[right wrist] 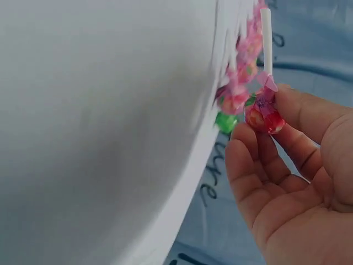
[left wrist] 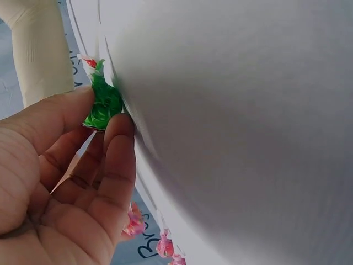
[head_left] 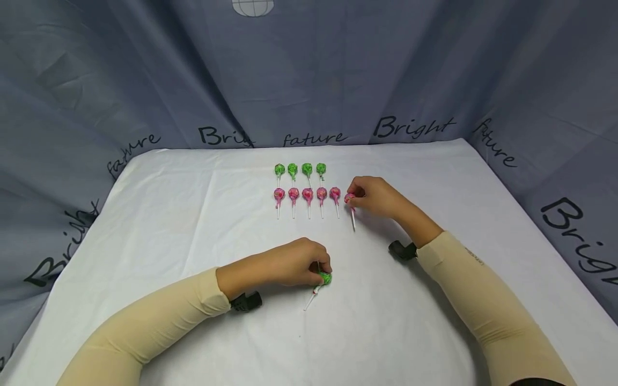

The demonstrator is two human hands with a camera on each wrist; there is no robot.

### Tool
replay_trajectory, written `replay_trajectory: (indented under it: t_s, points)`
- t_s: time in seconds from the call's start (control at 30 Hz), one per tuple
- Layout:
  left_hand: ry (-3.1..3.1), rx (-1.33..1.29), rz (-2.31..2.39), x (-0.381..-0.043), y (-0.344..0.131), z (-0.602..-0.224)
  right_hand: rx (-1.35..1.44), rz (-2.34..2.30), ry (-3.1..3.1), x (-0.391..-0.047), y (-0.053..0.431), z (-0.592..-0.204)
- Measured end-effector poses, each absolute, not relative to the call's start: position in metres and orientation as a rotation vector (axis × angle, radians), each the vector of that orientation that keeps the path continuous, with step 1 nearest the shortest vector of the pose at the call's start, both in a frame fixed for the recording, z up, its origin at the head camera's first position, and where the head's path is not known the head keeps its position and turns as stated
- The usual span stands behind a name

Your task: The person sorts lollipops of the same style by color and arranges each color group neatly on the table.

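Note:
Between thumb and fingers my left hand pinches a green-wrapped lollipop by its head, low over the near middle of the cloth; its white stick points toward me. Farther off, my right hand pinches a pink lollipop by the head at the right end of the pink row, its stick also toward me. Several pink lollipops lie side by side to the left of that hand. Behind them is a row of green lollipops, their sticks reaching down toward the pink heads.
A white cloth covers the table. Grey-blue curtains with printed lettering hang behind and along both sides. Dark wrist devices show below the left wrist and beside the right wrist.

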State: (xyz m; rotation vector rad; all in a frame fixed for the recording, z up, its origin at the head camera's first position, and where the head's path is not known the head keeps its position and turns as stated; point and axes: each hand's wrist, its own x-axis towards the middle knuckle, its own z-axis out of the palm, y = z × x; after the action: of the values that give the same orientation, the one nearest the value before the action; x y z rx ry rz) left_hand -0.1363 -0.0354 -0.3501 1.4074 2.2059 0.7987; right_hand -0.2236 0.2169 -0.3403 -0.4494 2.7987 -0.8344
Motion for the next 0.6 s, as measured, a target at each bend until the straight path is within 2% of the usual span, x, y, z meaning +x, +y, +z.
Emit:
replay_trajectory:
  t_s: [0.33, 0.6]
  points:
    - [2.205, 1.398, 0.781, -0.136, -0.034, -0.349, -0.274, -0.805, 2.78, -0.257, 0.217, -0.352]
    - [2.196, 1.388, 0.806, -0.137, -0.035, -0.351, -0.209, -0.78, 2.742, -0.262, 0.217, -0.355]
